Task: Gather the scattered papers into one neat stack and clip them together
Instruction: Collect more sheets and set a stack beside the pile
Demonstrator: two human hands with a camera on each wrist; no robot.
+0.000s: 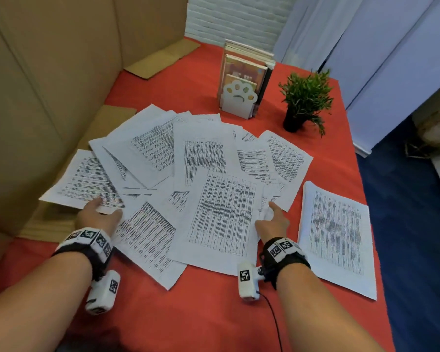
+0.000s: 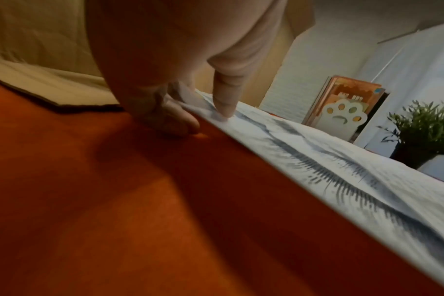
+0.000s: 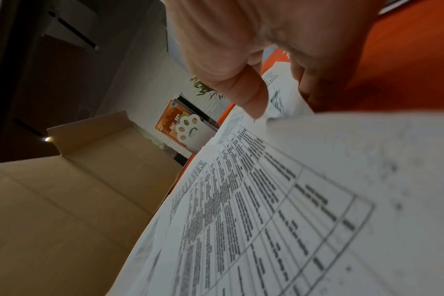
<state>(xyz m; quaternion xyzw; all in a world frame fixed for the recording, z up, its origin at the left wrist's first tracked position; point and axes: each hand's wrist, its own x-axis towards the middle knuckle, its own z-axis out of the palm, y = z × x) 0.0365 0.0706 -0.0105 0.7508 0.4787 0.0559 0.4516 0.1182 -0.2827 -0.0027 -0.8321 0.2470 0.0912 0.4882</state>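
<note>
Covering the desk: one red cloth, with cardboard panels standing along its left edge. Lying on cloth: roughly a dozen printed papers fanned and overlapping in one loose spread; exact count not readable where sheets overlap. Set apart at the right: one separate sheet, flat, not touching the spread. Standing behind the spread: one row of books held by one white paw-shaped bookend. Just right of the books: one small potted plant in a dark pot.

Two hands, each with a marker-tagged wrist strap. Left hand at the near-left edge of the spread: per left wrist view, thumb pressing on top of a sheet edge, fingers curled beneath against the cloth, so clamped on papers. Right hand at the right edge of the large front sheet: per right wrist view, thumb above and fingers behind a crumpled paper edge, pinching it, sheet lifted toward the camera.
</note>
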